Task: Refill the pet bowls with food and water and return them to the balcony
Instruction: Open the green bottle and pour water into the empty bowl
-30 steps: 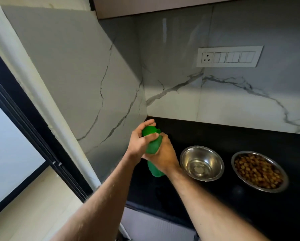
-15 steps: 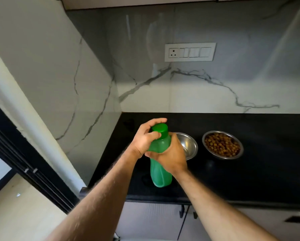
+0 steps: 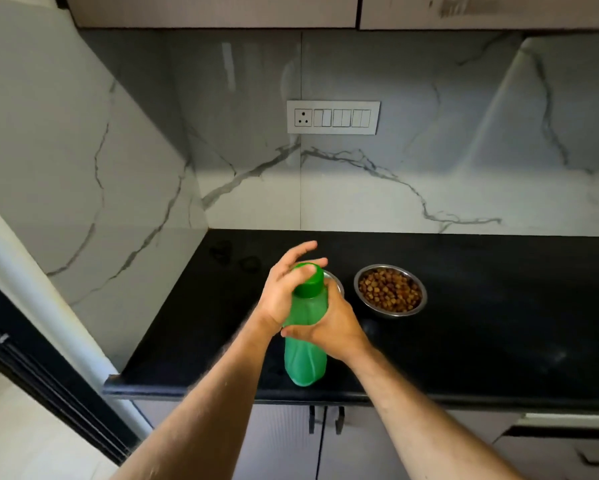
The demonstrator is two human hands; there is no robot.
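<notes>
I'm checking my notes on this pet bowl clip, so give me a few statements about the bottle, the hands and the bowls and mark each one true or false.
1. The green bottle has its cap on. True.
2. The right hand grips the bottle's body. True.
3. The left hand rests flat on the counter. False: it is at the cap, fingers curled over it.
4. The bowl of kibble sits left of the bottle. False: it sits to the right.
5. A second steel bowl shows only as a rim behind the hands. True.
6. The bottle lies on its side. False: it is roughly upright.
</notes>
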